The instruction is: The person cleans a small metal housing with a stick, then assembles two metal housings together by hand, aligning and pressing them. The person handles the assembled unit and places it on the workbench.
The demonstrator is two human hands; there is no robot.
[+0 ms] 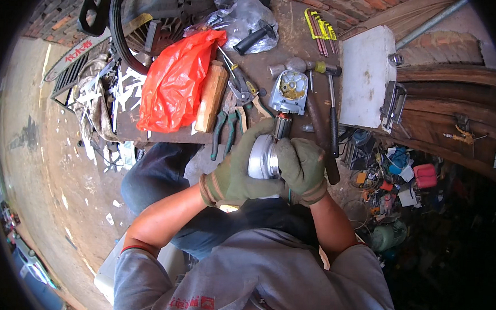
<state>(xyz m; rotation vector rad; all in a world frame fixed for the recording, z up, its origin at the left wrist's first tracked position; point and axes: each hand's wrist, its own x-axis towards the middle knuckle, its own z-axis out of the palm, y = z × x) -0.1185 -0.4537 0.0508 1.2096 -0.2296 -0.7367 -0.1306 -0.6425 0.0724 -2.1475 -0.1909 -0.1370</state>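
Both my hands wear olive-green work gloves. My left hand (pixel 237 174) wraps around a silvery, shiny round piece (pixel 260 155), its thumb below. My right hand (pixel 302 166) is closed, with curled fingers against the right side of the same piece. Whether that piece is a metal part or a roll of tape I cannot tell. Just beyond the hands, a motor armature (pixel 283 126) sticks out from a grey metal gear housing (pixel 289 104) with brown grease inside. Green-handled pliers (pixel 220 132) lie left of it, near a screwdriver (pixel 238 73).
An orange-red plastic bag (pixel 176 84) and a wooden block (pixel 211 100) lie to the left. Hammers (pixel 334 112) lie at right, beside a white board (pixel 367 77). A chainsaw (pixel 160 4), a black side handle (pixel 253 39) and hex keys (pixel 320 31) are farther back. Clutter (pixel 398 185) fills the right floor.
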